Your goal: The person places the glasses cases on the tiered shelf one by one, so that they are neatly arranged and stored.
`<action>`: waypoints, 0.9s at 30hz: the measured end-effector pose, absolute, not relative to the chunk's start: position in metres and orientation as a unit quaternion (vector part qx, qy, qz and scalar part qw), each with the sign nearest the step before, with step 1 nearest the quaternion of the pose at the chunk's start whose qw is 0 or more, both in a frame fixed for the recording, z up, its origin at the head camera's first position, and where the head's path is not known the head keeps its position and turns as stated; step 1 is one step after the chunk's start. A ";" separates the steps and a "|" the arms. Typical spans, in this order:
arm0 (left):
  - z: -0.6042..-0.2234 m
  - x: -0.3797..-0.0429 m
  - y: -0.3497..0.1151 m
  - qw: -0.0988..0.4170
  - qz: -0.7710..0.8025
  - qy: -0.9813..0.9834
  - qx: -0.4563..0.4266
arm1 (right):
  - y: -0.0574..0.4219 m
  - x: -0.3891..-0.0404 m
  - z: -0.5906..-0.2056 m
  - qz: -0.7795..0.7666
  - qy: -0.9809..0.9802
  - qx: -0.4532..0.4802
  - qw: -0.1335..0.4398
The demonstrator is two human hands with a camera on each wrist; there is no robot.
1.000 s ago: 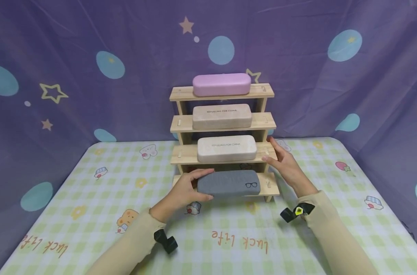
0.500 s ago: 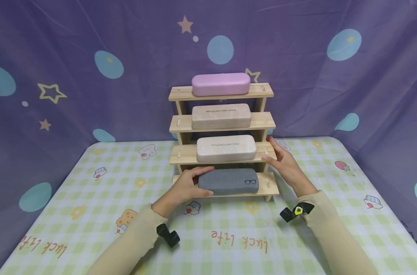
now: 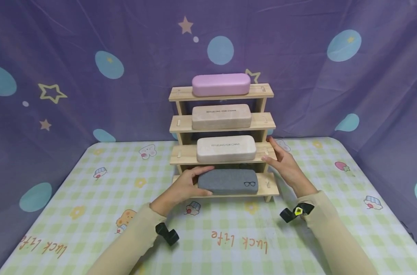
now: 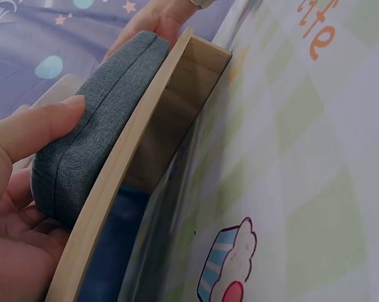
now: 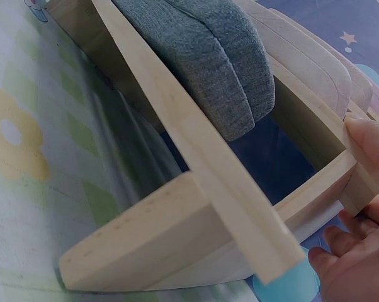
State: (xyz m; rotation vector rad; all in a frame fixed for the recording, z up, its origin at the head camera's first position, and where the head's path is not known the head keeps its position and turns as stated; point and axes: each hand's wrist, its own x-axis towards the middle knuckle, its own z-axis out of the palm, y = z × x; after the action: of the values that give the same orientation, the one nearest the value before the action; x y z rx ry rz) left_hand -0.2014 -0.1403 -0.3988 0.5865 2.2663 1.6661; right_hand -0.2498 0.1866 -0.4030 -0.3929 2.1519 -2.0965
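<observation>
A blue-grey fabric glasses case (image 3: 227, 181), printed with a small pair of glasses, lies on the bottom step of a wooden four-step rack (image 3: 263, 120). My left hand (image 3: 181, 188) grips the case's left end, thumb in front and fingers behind; the left wrist view shows the thumb (image 4: 57, 123) on its side. With my right hand (image 3: 288, 167) I hold the right end of the second step from the bottom, thumb on its front. In the right wrist view, the curled fingers (image 5: 359, 251) reach round that step's end.
Higher steps bear a white case (image 3: 226, 148), a beige case (image 3: 221, 116) and, on top, a pink case (image 3: 221, 84). The rack stands on a green checked tablecloth (image 3: 102, 198), with a purple curtain (image 3: 143, 42) behind it.
The grey case, slightly tilted and low a second ago, has come up and back to lie level on the bottom step. My left hand moved with it; the right hand stayed put.
</observation>
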 end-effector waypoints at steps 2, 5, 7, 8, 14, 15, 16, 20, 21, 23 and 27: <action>-0.399 -0.201 -0.141 0.135 0.573 0.782 0.206 | 0.186 -0.249 -0.403 -0.691 0.709 -0.129 0.056; -0.399 -0.201 -0.142 0.136 0.570 0.782 0.211 | 0.186 -0.249 -0.403 -0.690 0.710 -0.130 0.056; -0.398 -0.200 -0.142 0.135 0.566 0.785 0.211 | 0.186 -0.249 -0.403 -0.689 0.711 -0.129 0.056; -0.397 -0.200 -0.142 0.133 0.564 0.787 0.212 | 0.186 -0.249 -0.403 -0.689 0.711 -0.129 0.056; -0.397 -0.196 -0.141 0.098 0.531 0.811 0.226 | 0.186 -0.248 -0.402 -0.691 0.709 -0.130 0.054; -0.397 -0.195 -0.142 0.091 0.526 0.814 0.230 | 0.185 -0.248 -0.402 -0.692 0.708 -0.131 0.055; -0.397 -0.194 -0.142 0.083 0.522 0.817 0.231 | 0.185 -0.248 -0.402 -0.692 0.708 -0.131 0.055; -0.398 -0.191 -0.144 0.064 0.528 0.815 0.231 | 0.185 -0.248 -0.402 -0.691 0.710 -0.128 0.056; -0.399 -0.191 -0.145 0.063 0.532 0.812 0.231 | 0.185 -0.248 -0.402 -0.689 0.711 -0.126 0.056; -0.399 -0.189 -0.147 0.061 0.539 0.808 0.230 | 0.185 -0.248 -0.402 -0.688 0.713 -0.125 0.056; -0.401 -0.184 -0.155 0.058 0.546 0.803 0.230 | 0.186 -0.249 -0.402 -0.685 0.716 -0.124 0.057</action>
State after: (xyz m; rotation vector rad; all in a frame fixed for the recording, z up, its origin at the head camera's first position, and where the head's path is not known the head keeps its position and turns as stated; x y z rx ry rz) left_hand -0.1843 -0.1551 -0.4015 0.6980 2.4339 1.6554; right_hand -0.2489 0.1856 -0.4024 -0.3759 2.1702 -2.0779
